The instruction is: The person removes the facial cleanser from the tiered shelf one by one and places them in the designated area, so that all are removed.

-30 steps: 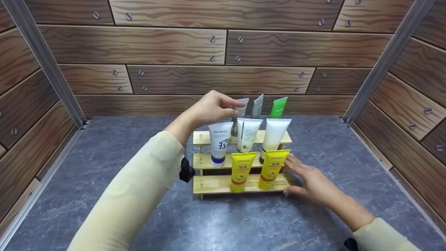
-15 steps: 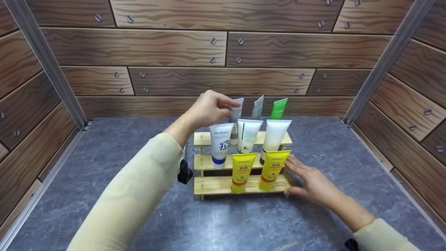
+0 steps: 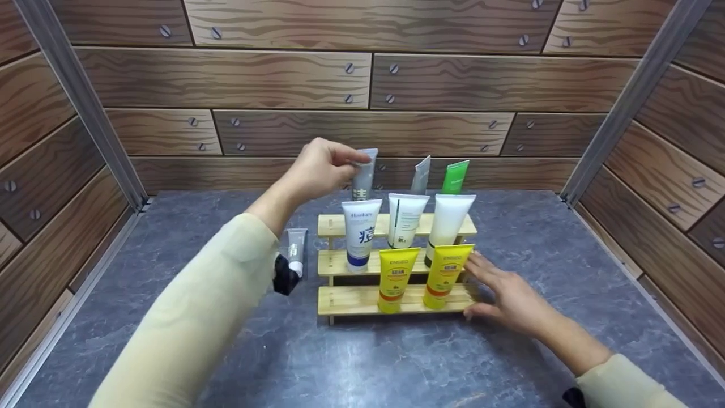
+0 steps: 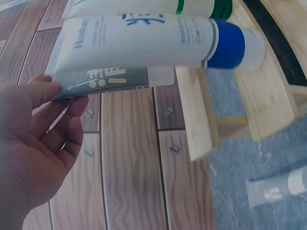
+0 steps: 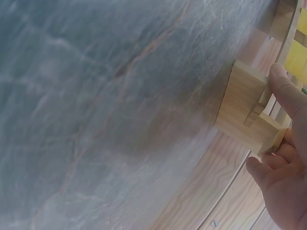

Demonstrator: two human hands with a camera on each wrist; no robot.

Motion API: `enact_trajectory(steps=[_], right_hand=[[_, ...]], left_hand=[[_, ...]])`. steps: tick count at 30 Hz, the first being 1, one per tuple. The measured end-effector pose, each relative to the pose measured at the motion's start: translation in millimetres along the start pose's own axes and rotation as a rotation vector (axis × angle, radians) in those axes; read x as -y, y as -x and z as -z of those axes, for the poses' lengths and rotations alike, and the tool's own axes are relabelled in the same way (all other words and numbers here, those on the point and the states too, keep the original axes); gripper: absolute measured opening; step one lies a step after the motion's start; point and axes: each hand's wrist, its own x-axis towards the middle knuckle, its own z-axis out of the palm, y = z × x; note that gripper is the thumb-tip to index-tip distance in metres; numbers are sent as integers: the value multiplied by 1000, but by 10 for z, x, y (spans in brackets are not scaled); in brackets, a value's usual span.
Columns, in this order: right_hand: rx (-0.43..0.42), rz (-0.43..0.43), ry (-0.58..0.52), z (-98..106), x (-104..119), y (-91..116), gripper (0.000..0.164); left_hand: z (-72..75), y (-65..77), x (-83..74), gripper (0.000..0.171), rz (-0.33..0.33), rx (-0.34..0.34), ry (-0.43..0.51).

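Note:
In the head view, my left hand [image 3: 320, 170] pinches a grey squeeze tube [image 3: 364, 174] by its flat top end, at the left of the rack's top tier. Its white cap [image 4: 161, 76] points toward the top shelf in the left wrist view; I cannot tell whether it touches. My right hand [image 3: 507, 297] grips the right end of the three-tier wooden rack [image 3: 351, 300], thumb near the front edge. A white tube with a blue band [image 3: 361, 232] stands on the middle tier, in front of the held tube. Two yellow tubes [image 3: 397, 277] occupy the bottom tier.
Another grey tube [image 3: 296, 252] lies on the marbled table [image 3: 362, 368] left of the rack. At the back stand a grey tube [image 3: 420, 177] and a green tube [image 3: 455, 177]. Two more white tubes [image 3: 450, 221] share the middle tier. Wood-patterned walls [image 3: 283, 130] enclose the table.
My left hand has shifted leftward along the top tier with the grey tube. The grey tube lying on the table has come into view beside my sleeve. My right hand stays at the rack.

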Motion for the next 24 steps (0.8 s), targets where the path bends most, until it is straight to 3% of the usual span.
enact_trajectory(steps=[9, 17, 24], right_hand=[[10, 0, 0, 3, 3, -17, 97], [16, -12, 5, 6, -9, -15, 96], [2, 7, 3, -11, -17, -18, 98]], left_hand=[[270, 128, 70, 32, 37, -53, -2], [497, 264, 147, 28, 31, -103, -68], [666, 386, 246, 28, 41, -132, -61]])
